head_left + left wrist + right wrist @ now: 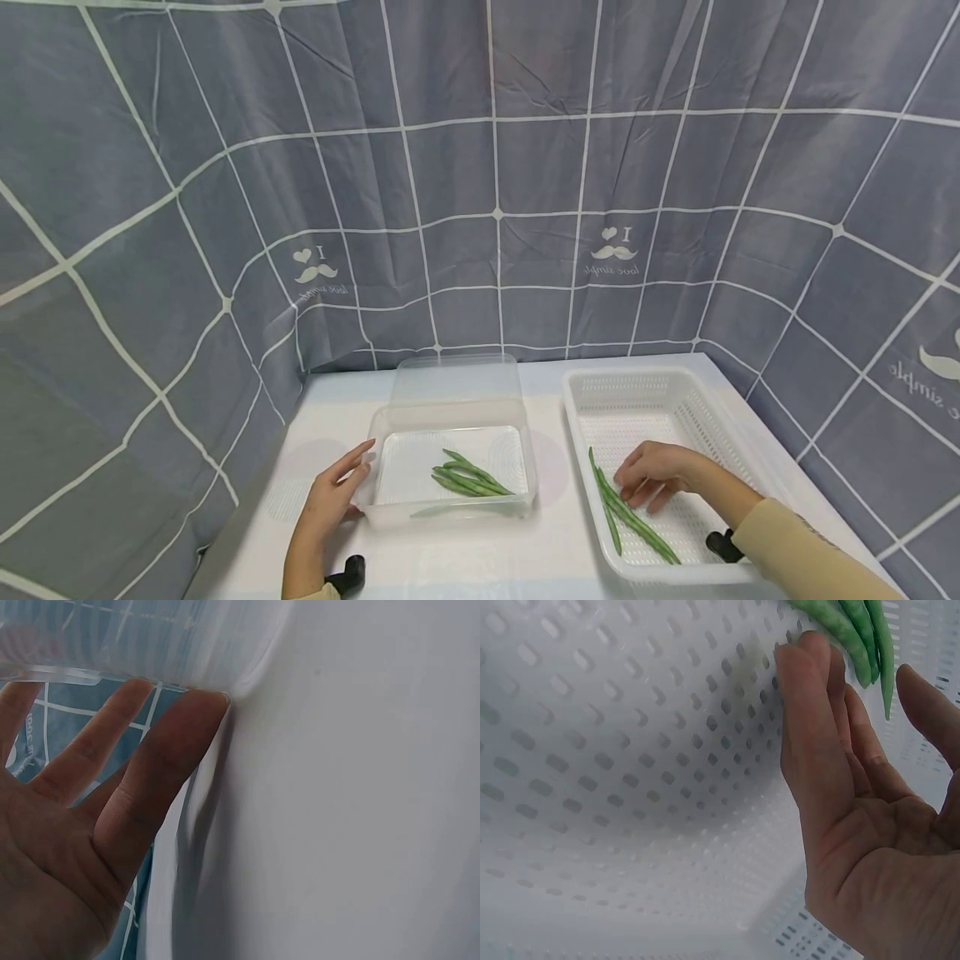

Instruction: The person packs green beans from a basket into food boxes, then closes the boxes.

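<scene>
A clear plastic container (408, 462) on the left holds several green beans (471, 479) lying in a bunch. My left hand (330, 496) rests against the container's left side with fingers spread; in the left wrist view the fingertips (202, 705) touch its rim. To the right is a white perforated basket (690, 573) with a few long green beans (637, 523) along its left side. Inside it, my right hand (660, 471) hovers just beside these beans, fingers loosely bent. The right wrist view shows the beans (840, 630) beyond the fingertips, with nothing in the palm.
Behind the container a clear lid (456, 379) stands up from its back edge. Both vessels sit on a white table (442, 562). A grey checked curtain (540, 167) encloses the back and sides.
</scene>
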`<move>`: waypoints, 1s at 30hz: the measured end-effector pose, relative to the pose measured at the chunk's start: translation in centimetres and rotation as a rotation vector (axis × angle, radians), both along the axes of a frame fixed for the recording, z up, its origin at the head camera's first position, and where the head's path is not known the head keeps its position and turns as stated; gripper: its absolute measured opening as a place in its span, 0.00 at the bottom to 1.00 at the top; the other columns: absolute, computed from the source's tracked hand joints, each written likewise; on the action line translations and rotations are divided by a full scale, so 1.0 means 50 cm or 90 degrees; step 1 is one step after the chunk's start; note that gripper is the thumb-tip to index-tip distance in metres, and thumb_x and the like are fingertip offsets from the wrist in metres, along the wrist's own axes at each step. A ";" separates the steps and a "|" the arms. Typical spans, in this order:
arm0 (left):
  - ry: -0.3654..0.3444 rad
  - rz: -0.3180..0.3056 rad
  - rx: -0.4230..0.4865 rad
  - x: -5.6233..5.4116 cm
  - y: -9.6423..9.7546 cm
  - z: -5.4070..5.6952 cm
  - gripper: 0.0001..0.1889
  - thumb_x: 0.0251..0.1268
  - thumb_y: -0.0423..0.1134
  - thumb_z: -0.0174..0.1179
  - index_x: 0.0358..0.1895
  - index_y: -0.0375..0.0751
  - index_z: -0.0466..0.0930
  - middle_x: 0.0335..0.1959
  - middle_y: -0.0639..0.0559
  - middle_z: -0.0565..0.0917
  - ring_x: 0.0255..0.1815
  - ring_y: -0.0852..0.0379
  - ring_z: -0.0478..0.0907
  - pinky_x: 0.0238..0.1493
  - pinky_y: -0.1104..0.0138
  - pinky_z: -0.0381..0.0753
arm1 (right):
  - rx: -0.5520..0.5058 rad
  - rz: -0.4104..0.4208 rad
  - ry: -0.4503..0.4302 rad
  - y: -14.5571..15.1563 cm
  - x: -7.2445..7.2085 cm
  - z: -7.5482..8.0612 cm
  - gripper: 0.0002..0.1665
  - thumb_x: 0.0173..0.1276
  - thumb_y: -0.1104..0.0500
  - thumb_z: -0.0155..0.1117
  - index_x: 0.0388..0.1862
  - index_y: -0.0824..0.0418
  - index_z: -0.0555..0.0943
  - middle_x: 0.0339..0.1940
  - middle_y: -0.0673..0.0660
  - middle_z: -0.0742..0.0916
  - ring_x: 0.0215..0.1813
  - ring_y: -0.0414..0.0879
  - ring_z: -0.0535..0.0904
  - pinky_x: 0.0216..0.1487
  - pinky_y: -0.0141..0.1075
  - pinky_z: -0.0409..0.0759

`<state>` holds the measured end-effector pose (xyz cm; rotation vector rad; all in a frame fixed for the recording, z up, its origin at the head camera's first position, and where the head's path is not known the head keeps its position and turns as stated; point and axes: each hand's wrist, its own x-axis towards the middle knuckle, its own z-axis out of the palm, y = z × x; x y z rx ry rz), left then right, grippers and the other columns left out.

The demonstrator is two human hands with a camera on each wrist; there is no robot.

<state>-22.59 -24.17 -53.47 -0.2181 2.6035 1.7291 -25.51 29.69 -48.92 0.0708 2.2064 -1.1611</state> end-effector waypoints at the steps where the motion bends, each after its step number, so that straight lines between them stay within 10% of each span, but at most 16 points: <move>1: -0.001 0.001 0.000 0.000 0.000 0.000 0.26 0.82 0.46 0.58 0.79 0.51 0.73 0.79 0.24 0.67 0.69 0.26 0.77 0.30 0.62 0.86 | 0.002 -0.003 -0.003 -0.004 0.001 -0.001 0.14 0.71 0.60 0.69 0.49 0.68 0.89 0.34 0.58 0.93 0.32 0.44 0.91 0.34 0.41 0.90; 30: -0.022 0.023 0.014 -0.001 0.000 -0.005 0.26 0.80 0.46 0.60 0.77 0.53 0.75 0.80 0.27 0.67 0.67 0.34 0.80 0.30 0.63 0.85 | 0.047 -0.006 0.011 -0.049 0.002 -0.018 0.11 0.62 0.68 0.73 0.43 0.64 0.82 0.26 0.57 0.88 0.28 0.44 0.85 0.34 0.41 0.90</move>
